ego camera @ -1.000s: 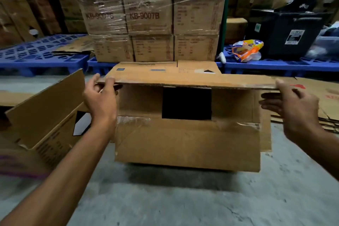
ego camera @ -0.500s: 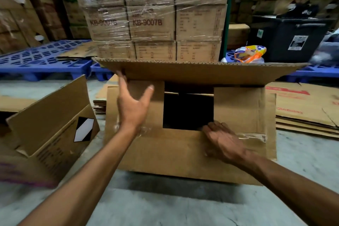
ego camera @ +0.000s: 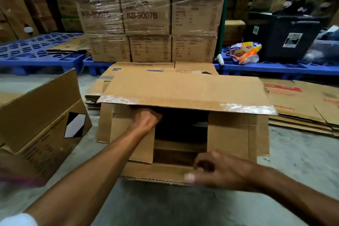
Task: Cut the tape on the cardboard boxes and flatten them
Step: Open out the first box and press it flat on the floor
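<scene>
I see left hand (ego camera: pixel 146 118) fingers hidden inside open brown cardboard box (ego camera: pixel 233 139) | right hand (ego camera: pixel 222 171) pinching its near bottom flap (ego camera: pixel 156 171)

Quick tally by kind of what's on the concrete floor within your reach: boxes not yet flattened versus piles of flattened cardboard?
Unflattened boxes: 2, the open box both hands are on and the tilted box with the black-and-white diamond label
Flattened cardboard piles: 2, one behind the open box, one on the right
Total: 4
</scene>
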Motion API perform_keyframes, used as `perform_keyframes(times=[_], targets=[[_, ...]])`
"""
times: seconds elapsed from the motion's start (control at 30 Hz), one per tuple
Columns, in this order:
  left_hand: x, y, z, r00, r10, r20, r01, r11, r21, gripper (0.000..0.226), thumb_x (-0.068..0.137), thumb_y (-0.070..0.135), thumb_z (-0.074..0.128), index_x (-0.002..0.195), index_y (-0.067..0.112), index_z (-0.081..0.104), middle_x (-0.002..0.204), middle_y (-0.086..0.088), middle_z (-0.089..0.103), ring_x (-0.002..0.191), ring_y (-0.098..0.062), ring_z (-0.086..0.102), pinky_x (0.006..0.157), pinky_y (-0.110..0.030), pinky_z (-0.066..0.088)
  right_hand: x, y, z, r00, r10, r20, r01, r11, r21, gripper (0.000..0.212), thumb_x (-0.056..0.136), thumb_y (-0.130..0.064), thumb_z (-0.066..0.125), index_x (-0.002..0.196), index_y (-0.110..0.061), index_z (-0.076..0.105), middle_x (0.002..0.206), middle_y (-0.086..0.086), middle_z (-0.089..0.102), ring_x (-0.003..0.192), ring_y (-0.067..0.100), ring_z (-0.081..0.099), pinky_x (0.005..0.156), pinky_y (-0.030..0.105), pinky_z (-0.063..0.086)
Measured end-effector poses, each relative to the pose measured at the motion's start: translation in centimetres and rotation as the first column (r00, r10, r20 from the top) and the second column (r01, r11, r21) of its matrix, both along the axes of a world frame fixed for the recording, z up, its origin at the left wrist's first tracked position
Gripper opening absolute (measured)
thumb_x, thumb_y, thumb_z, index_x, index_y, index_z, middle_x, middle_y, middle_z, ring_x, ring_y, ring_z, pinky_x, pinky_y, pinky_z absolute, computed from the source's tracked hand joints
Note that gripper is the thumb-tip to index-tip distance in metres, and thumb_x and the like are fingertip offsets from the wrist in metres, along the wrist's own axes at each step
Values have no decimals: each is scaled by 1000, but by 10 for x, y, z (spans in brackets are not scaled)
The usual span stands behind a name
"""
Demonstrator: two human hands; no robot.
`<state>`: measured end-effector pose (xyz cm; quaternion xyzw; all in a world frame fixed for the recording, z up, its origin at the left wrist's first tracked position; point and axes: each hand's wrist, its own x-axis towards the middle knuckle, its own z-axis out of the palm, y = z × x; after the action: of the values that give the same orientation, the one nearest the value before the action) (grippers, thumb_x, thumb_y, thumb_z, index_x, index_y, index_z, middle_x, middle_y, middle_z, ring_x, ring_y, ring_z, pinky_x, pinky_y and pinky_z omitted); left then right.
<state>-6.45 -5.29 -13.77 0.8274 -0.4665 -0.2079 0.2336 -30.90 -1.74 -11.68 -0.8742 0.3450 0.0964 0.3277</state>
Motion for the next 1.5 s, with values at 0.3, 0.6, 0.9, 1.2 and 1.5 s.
perform_keyframes(times=[0.3,0.6,0.9,1.2,1.5], targets=[[4,24,18,992,78,96,-14,843,-538,64,79,11,60,138,18,37,133,-11,49,118,-28,50,95,-43,48,14,-74,-46,874,-272,-404,-144,648,-748,63,95,-54,29,147,-19,23,119,9,62,103,27,60,80,34,47],[20,38,30,978,203,-50,-196,811,-552,46,93,10,45,138,16,43,128,-11,57,112,-29,56,94,-47,49,-36,-36,-27,982,-115,149,188,563,-805,35,88,-31,57,112,-22,33,76,3,52,61,19,46,48,23,29],[28,50,39,970,240,42,-204,896,-395,42,101,25,35,143,23,36,120,-14,59,94,-25,57,71,-37,42,-78,-61,20,411,-735,540,833,543,105,54,82,11,44,129,-16,44,103,27,60,88,49,62,60,54,57],[35,59,78,695,84,-714,-660,468,-587,27,98,26,40,116,10,52,100,-6,63,90,-18,64,73,-33,53,-117,-17,-2,730,-525,439,684,568,-458,87,78,12,54,150,-26,21,145,18,41,122,39,47,96,48,45],[22,90,2,313,61,-948,-912,296,-283,50,87,28,48,133,10,46,130,-13,56,112,-28,58,99,-47,47,-94,-10,-35,923,-385,18,296,678,-672,84,75,-18,68,147,-19,25,135,12,36,111,26,43,78,30,47]])
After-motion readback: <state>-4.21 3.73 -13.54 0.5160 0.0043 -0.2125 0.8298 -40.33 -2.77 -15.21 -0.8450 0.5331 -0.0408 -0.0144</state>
